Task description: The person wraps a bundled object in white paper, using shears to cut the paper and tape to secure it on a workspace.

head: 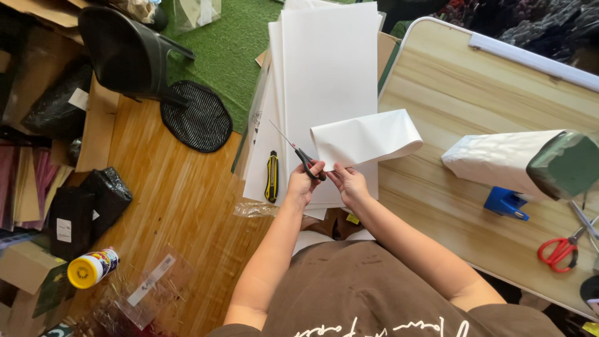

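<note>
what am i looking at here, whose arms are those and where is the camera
There is no machine here: a person wears a camera on the head, so the one picture looks down at that person's own arms. The left hand holds black-handled scissors, blades open. The right hand pinches the edge of a curled white sheet. Under them lies a stack of large white sheets, with a yellow-and-black utility knife on it. To the right is a wooden table bearing a white-wrapped bundle, a blue object and red-handled scissors.
</note>
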